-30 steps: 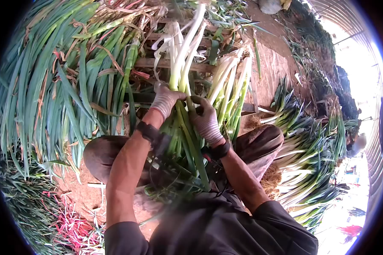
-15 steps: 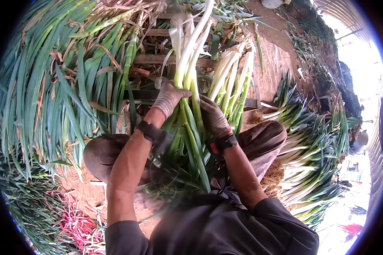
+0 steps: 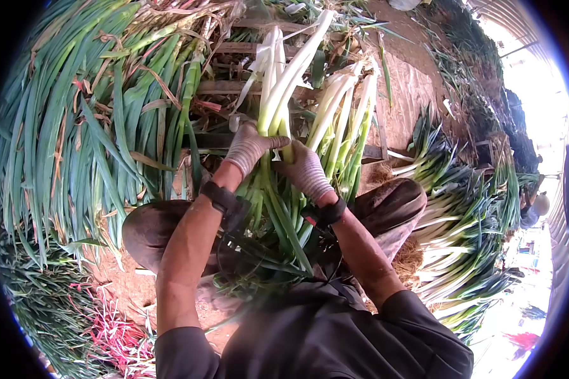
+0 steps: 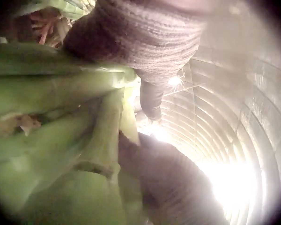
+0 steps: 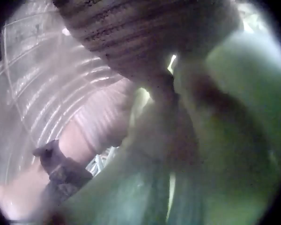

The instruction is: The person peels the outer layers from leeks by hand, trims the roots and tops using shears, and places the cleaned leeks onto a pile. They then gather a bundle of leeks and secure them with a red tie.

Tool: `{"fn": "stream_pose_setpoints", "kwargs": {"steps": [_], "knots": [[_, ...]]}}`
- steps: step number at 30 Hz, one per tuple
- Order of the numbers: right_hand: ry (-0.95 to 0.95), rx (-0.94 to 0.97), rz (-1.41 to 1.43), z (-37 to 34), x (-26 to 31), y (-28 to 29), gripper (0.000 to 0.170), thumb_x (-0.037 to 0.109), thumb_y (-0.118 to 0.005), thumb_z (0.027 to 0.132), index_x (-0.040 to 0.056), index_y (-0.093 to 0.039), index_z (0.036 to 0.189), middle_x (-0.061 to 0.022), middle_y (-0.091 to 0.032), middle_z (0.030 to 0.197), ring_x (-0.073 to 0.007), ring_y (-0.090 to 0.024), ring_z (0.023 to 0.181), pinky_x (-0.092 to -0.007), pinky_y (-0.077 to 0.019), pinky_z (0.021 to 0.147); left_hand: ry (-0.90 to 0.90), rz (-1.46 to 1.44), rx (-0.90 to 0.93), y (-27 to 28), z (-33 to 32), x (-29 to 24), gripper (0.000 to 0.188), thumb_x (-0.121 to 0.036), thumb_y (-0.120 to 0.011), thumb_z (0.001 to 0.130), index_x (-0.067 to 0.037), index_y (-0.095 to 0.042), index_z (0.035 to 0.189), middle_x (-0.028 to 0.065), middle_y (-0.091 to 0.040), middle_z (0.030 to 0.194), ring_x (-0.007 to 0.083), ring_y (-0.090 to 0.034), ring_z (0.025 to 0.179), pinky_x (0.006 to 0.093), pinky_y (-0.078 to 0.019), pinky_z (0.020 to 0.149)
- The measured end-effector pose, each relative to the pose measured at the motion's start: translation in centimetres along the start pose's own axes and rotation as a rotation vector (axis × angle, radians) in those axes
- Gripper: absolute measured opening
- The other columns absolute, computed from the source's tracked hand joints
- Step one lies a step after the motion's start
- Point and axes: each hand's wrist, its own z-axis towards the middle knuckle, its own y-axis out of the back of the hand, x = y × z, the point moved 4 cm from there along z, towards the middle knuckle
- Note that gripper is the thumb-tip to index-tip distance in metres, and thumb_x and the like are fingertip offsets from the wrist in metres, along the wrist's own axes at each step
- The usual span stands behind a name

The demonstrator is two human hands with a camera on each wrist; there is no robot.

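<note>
In the head view, several long green onions (image 3: 291,76) with white stalks stand up from the person's lap. The gloved left hand (image 3: 250,146) grips them where white turns green, its thumb laid across the front. Close on the other side, the gloved right hand (image 3: 303,169) has its fingers bent round the green part of the stalks. The left wrist view shows green leaf bases (image 4: 47,93) beside the striped glove of the left hand (image 4: 140,42). Green leaves (image 5: 239,136) blur under the right hand (image 5: 150,37) in the right wrist view, its fingertips partly hidden.
A large heap of green onions (image 3: 63,126) lies at left. Another bunch (image 3: 344,107) leans just beyond the right hand. Rows of onions with white stalks (image 3: 449,234) lie at right. Red and white strips (image 3: 117,338) are at lower left, and wooden slats (image 3: 227,87) lie behind the stalks.
The upper ends of the held stalks have tilted to the right and come lower. The right hand moved outward, then back in close to the left hand, which still grips the stalks.
</note>
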Motion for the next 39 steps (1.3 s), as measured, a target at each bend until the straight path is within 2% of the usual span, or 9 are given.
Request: {"fn": "stream_pose_setpoints", "kwargs": {"steps": [3,6,8,14,19,24,30,34,39], "knots": [[0.323,-0.153,-0.238,-0.8,0.8,-1.4,0.043,0.018,-0.067,0.084,-0.0012,-0.05,0.118,-0.0275,-0.061,0.105,-0.0464,-0.062,0.095,-0.0482,-0.0521,0.081,-0.079,0.01,-0.084,-0.4,-0.3,0.7,0.069,-0.038,-0.09,0.055,0.009,-0.066,0.099,0.0193,-0.071,0.086,0.0277,-0.069,0.073,0.0355,-0.0548,0.069],[0.358,-0.082,-0.214,-1.1,1.1,-2.0,0.041,0.014,-0.059,0.085,-0.0011,-0.047,0.121,-0.0308,-0.054,0.114,-0.0494,-0.059,0.095,-0.0512,-0.0512,0.08,0.023,0.236,-0.182,-0.5,1.3,3.5,0.074,-0.041,-0.09,0.051,0.009,-0.065,0.1,0.0254,-0.07,0.095,0.0335,-0.07,0.088,0.0376,-0.0551,0.079],[0.332,-0.035,-0.181,-1.1,0.9,-2.1,0.046,0.01,-0.057,0.084,-0.0016,-0.046,0.127,-0.0312,-0.054,0.116,-0.0491,-0.057,0.099,-0.0496,-0.0502,0.084,0.131,0.188,-0.107,-0.4,1.2,3.5,0.059,-0.023,-0.089,0.058,0.007,-0.065,0.102,0.0169,-0.07,0.091,0.0259,-0.067,0.082,0.0354,-0.0537,0.079],[0.414,-0.04,-0.13,-3.7,0.3,-3.2,0.052,0.002,-0.054,0.086,-0.0033,-0.045,0.137,-0.0301,-0.054,0.125,-0.0432,-0.056,0.115,-0.0392,-0.0469,0.098,0.175,0.294,-0.215,0.4,-0.2,3.0,0.049,-0.021,-0.084,0.06,0.008,-0.068,0.096,0.0226,-0.071,0.087,0.0297,-0.07,0.081,0.0362,-0.0548,0.077],[0.174,-0.046,0.24,-3.2,-1.4,-3.4,0.041,0.005,-0.057,0.092,-0.0063,-0.05,0.131,-0.0161,-0.066,0.113,-0.0166,-0.061,0.105,-0.0288,-0.0486,0.09,0.229,0.326,-0.148,0.5,0.3,3.5,0.047,-0.024,-0.077,0.061,0.0,-0.067,0.1,0.0243,-0.07,0.093,0.0371,-0.069,0.09,0.0403,-0.0533,0.084],[-0.061,-0.103,0.656,-2.0,-3.1,-3.3,0.036,0.017,-0.065,0.094,-0.0059,-0.055,0.12,-0.0084,-0.065,0.105,-0.0125,-0.059,0.093,-0.0263,-0.0485,0.083,0.19,0.141,-0.058,-0.6,0.6,3.4,0.048,-0.021,-0.076,0.063,0.001,-0.067,0.104,0.0235,-0.07,0.096,0.0369,-0.068,0.093,0.0392,-0.0526,0.086],[-0.024,0.049,0.389,-2.8,-1.6,-1.4,0.03,0.023,-0.066,0.093,-0.0055,-0.063,0.104,-0.0086,-0.066,0.083,-0.0103,-0.058,0.077,-0.0286,-0.0491,0.07,0.1,0.348,-0.065,0.1,-1.4,-1.3,0.049,-0.024,-0.076,0.064,0.002,-0.066,0.103,0.0238,-0.069,0.099,0.0373,-0.067,0.095,0.0395,-0.0523,0.086],[0.012,-0.094,0.152,-3.1,-1.0,-0.6,0.023,0.015,-0.065,0.087,-0.0052,-0.067,0.096,-0.0061,-0.068,0.081,-0.011,-0.059,0.073,-0.0281,-0.0489,0.068,0.103,0.469,-0.086,-0.3,-1.1,-0.9,0.048,-0.027,-0.076,0.064,0.001,-0.065,0.102,0.0236,-0.069,0.099,0.038,-0.067,0.096,0.0405,-0.0521,0.087],[-0.048,-0.125,0.719,-3.5,-1.4,-0.3,0.024,0.018,-0.065,0.09,-0.0029,-0.066,0.102,-0.0022,-0.065,0.082,-0.0089,-0.056,0.071,-0.0253,-0.0459,0.064,0.136,0.439,-0.047,-0.4,-1.5,-1.3,0.045,-0.025,-0.075,0.065,0.001,-0.065,0.101,0.0238,-0.069,0.099,0.0387,-0.066,0.096,0.0411,-0.0519,0.088]]}}
